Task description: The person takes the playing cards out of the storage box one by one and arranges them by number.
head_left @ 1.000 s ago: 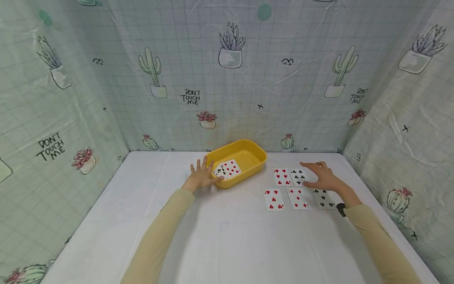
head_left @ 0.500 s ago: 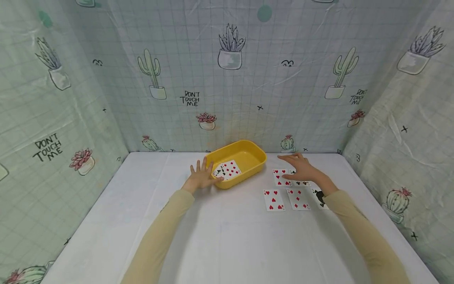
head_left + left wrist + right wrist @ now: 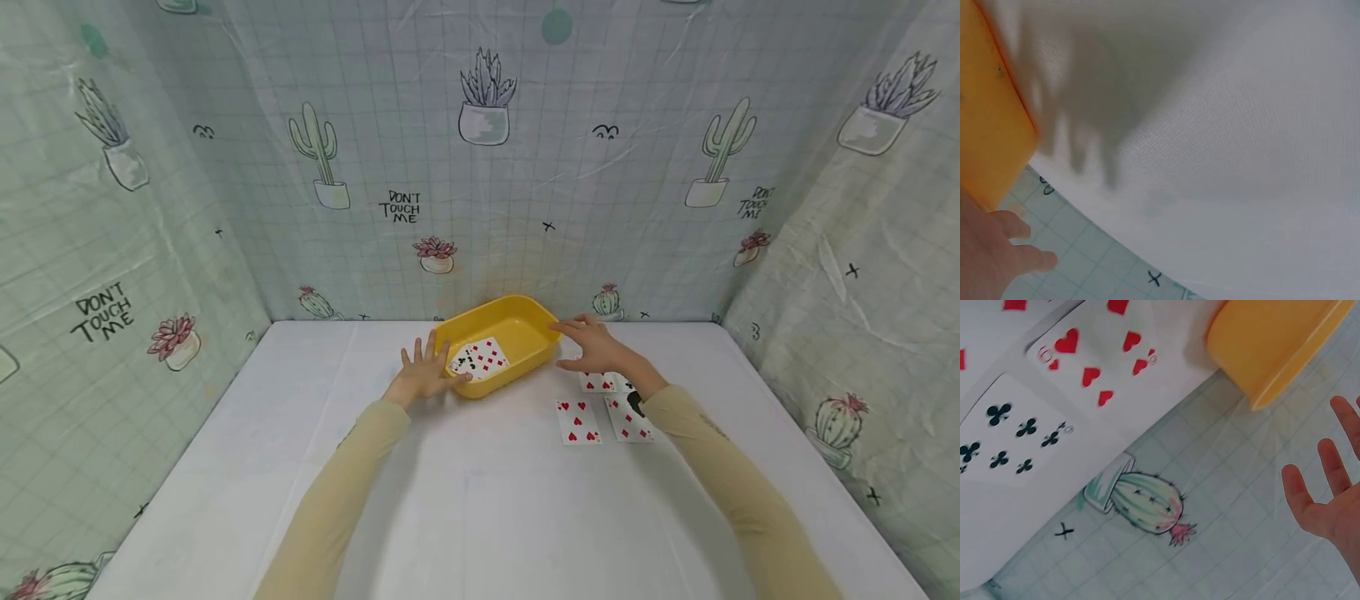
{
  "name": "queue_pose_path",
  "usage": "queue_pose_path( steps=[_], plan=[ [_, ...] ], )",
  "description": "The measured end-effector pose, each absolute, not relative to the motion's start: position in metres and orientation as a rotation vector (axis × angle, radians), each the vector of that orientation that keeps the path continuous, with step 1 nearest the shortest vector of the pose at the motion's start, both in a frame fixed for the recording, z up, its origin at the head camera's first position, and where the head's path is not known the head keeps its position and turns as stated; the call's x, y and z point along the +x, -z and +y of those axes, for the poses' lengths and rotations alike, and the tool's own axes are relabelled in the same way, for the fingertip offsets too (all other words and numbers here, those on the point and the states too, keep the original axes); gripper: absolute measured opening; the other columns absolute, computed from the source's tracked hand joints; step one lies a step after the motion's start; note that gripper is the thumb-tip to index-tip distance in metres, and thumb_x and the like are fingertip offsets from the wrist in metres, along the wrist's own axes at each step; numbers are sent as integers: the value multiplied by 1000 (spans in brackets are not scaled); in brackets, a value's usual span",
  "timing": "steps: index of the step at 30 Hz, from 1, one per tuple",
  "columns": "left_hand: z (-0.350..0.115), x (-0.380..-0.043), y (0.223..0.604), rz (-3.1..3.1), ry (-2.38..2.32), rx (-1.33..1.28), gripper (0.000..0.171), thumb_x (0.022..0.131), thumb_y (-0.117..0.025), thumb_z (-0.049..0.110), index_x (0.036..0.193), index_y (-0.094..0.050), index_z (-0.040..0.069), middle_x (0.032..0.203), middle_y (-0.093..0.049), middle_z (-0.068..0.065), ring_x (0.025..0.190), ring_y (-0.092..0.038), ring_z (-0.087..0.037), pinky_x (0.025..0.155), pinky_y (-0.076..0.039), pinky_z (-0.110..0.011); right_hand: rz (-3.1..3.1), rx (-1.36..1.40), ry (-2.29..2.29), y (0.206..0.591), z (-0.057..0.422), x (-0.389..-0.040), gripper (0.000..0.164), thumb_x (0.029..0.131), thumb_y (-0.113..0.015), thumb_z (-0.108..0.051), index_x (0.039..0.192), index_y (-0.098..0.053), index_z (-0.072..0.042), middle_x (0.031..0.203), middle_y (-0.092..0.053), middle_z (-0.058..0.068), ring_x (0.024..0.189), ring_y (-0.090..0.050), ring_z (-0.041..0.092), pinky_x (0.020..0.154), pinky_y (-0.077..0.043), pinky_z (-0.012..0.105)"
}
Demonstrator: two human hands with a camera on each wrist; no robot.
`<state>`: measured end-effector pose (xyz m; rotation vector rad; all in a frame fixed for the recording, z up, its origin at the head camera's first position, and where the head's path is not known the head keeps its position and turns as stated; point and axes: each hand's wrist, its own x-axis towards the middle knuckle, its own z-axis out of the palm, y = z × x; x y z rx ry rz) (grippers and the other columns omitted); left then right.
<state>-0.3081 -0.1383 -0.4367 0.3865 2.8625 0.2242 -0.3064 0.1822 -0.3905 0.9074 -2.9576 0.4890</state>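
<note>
A yellow plastic tray stands at the back middle of the table, with several playing cards overlapping in its left end. My left hand lies at the tray's left end, fingers spread, with the thumb over the front rim. At the right end hovers my right hand, its fingers straight and parted, holding nothing; whether its fingertips touch the rim I cannot tell. Beneath the right hand and forearm lie a heart card and a club card, both partly covered in the head view.
Closer to me, a second heart card and a diamond card lie face up on the white table. A patterned cloth hangs behind the table and along both sides.
My right hand has moved left from above the cards to the tray's right end. The spade card at the right is now hidden under my sleeve. My left hand has stayed put.
</note>
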Motion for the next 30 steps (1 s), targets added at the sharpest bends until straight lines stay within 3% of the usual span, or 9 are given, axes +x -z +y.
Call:
queue_pose_path(
  steps=[9,18,25,30],
  plan=[
    [-139,-311,438,2860,-222,389,90,81,-32,70,145,-5,12,149,16,-16,135,7,-45,102,0,-65,-2928,921,-500,397,149,-326,57,80,-64,-30,130,-45,-11,132,-47,9,117,-32,31,95,-29,52],
    [-138,-310,439,2860,-228,368,90,81,-33,69,145,-3,12,149,17,-16,135,6,-45,103,-1,-64,-2984,874,-483,402,117,-345,54,82,-62,-32,128,-48,-10,134,-45,12,127,-27,41,100,-19,64],
    [-138,-309,437,2855,-235,372,90,82,-33,68,145,-3,12,149,16,-17,135,6,-45,103,0,-65,-3001,862,-466,412,100,-360,52,82,-62,-31,126,-50,-9,134,-45,13,129,-28,37,104,-19,57],
    [-138,-309,437,2853,-236,368,90,82,-32,68,145,-3,12,149,16,-17,135,6,-45,103,1,-64,-3111,780,-508,417,88,-369,53,81,-63,-32,127,-50,-10,139,-39,11,130,-19,38,102,-17,61]
  ],
)
